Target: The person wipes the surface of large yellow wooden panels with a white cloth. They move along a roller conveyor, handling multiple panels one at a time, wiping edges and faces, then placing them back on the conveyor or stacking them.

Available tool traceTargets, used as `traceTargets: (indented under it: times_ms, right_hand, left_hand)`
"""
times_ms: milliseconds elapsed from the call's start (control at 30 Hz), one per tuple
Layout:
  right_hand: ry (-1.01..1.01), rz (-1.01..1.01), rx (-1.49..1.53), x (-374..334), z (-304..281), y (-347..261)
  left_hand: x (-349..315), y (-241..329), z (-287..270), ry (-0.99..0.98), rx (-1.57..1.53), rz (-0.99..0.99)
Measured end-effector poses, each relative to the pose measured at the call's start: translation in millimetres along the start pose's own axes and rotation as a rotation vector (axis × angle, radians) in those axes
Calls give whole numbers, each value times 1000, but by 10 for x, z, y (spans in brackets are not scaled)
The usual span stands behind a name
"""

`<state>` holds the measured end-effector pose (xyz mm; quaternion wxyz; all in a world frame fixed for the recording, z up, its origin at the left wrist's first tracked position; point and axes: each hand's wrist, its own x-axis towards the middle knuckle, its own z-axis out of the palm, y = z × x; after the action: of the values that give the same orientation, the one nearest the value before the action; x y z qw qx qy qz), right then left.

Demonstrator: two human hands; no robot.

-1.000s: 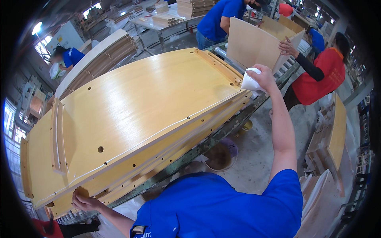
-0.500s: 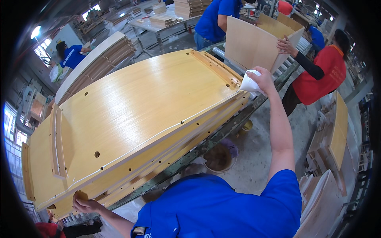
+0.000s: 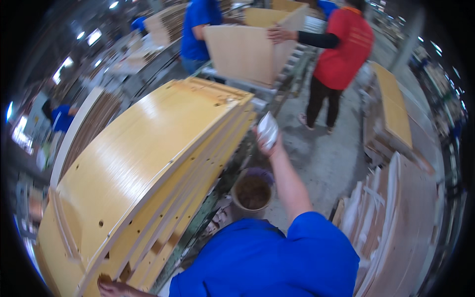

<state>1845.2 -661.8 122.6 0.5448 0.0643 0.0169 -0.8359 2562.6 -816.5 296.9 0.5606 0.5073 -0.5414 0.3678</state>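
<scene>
My right hand (image 3: pixel 271 147) is closed around a white squeeze bag (image 3: pixel 267 129), its narrow end pointing up, held off the right side of a stack of yellow wooden panels. A thin white bead (image 3: pixel 163 171) runs along the near edge of the curved top panel (image 3: pixel 133 143), which has dark round holes and wooden strips at both ends. Low at the left, my left hand (image 3: pixel 116 288) is beside the stack's near corner. Its fingers are curled by a small brownish piece that I cannot make out.
A bucket (image 3: pixel 253 192) with brown contents stands on the floor below the stack. Ahead, a person in red (image 3: pixel 345 47) and a person in blue (image 3: pixel 200 29) stand at a pale wooden box (image 3: pixel 242 52) on rollers. Wrapped panels (image 3: pixel 391 218) lean at the right.
My right hand has moved the bag back from the panel's far corner, and its tip has turned upward. My left hand is lower in the picture. The whole view has swung right.
</scene>
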Motion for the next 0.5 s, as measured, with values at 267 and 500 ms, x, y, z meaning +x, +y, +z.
traceTargets:
  times_ms: [267,500]
  right_hand:
    - [84,263,156,-1566,-771,967]
    - [92,553,-31,-2427,-587,1467]
  left_hand:
    - [-178,139,-161,5,-30,129]
    - [-1765,1547,-923,-848,-667,-292]
